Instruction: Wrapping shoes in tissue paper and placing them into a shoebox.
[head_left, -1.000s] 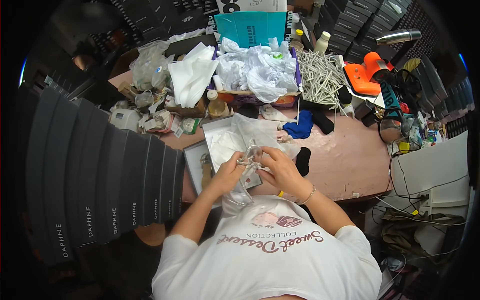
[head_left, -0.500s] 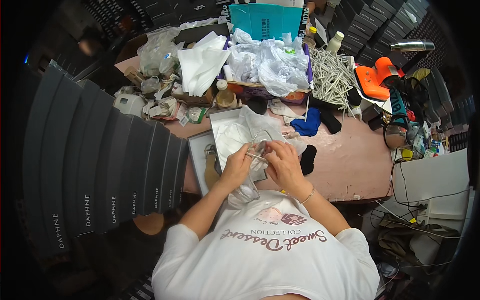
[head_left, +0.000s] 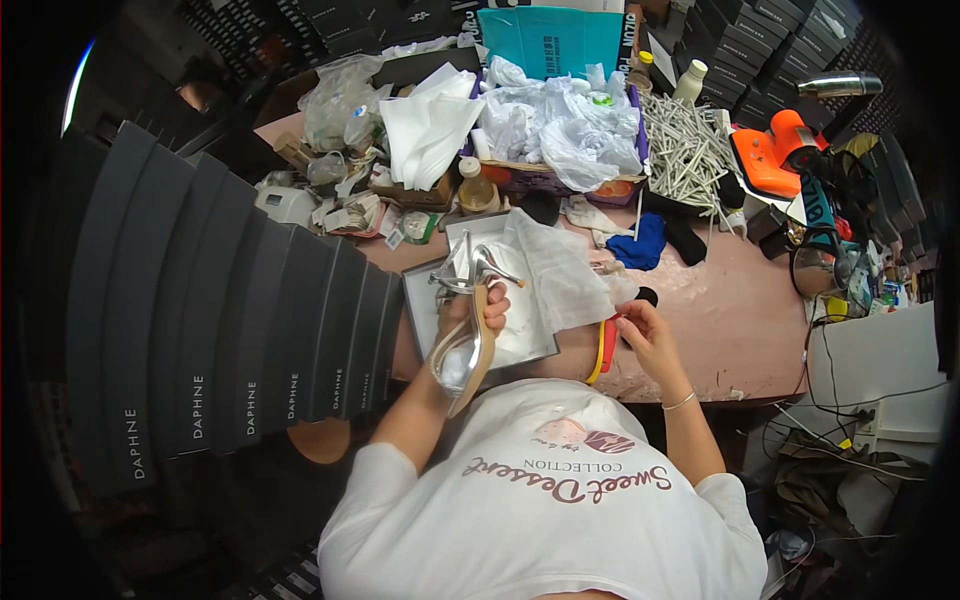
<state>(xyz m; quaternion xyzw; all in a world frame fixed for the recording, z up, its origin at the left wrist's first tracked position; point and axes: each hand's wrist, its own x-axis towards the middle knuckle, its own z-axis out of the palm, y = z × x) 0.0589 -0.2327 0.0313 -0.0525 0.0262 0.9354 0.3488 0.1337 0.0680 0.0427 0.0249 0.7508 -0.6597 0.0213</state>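
My left hand [head_left: 496,308] is wrapped round a silver high-heeled sandal [head_left: 482,345], heel up and toe toward me. Its sole is beige, its front strap looks clear, and the heel tip is gold-coloured. Beneath the sandal lies an open grey shoe box [head_left: 548,349] with a white inside. White tissue paper [head_left: 565,272] spills over the box's right side. My right hand [head_left: 648,335] is beside that paper, thumb and forefinger closed at the upper end of a red and yellow tool [head_left: 607,352], whose exact kind I cannot make out.
Grey shoe boxes [head_left: 235,330] are stacked high on the left. At the back stand a basket of crumpled white paper [head_left: 550,120], a heap of white sticks [head_left: 685,150] and an orange device [head_left: 765,165]. A blue cloth [head_left: 638,242] lies on the pink table [head_left: 735,325].
My hands have parted. The left keeps the sandal, now turned heel up over the box; the right has moved away to the red and yellow tool. The view has shifted slightly.
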